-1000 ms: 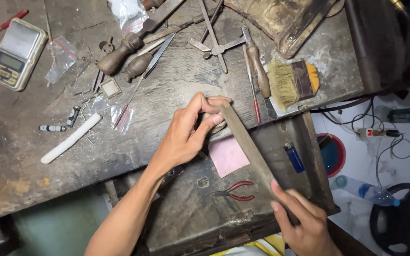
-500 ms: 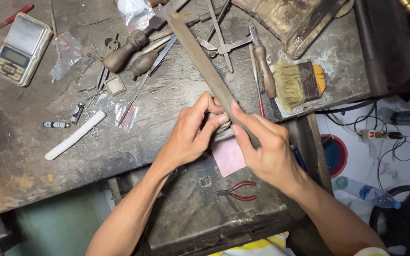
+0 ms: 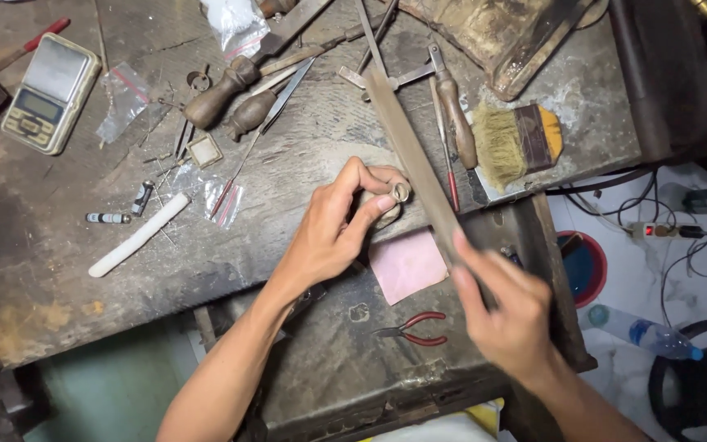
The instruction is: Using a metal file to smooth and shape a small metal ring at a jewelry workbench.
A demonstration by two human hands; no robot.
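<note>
Cluttered, worn tabletop (image 3: pixel 59 270): left hand (image 3: pixel 333 225) fingers pinch a small ring (image 3: pixel 400 192) at its edge, while right hand (image 3: pixel 505 311) fingers close around a long flat file (image 3: pixel 411 160) lying beside the ring.

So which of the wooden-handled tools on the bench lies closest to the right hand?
The slim brown-handled tool lying just right of the long flat metal file that the right hand holds; the two bulbous dark handles sit far left.

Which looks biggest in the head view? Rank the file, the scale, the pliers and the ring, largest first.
1. File, the long flat bar the right hand holds.
2. Scale.
3. Pliers, on a lower ledge than the scale, so this rank is unsure.
4. Ring, pinched by the left hand.
</note>
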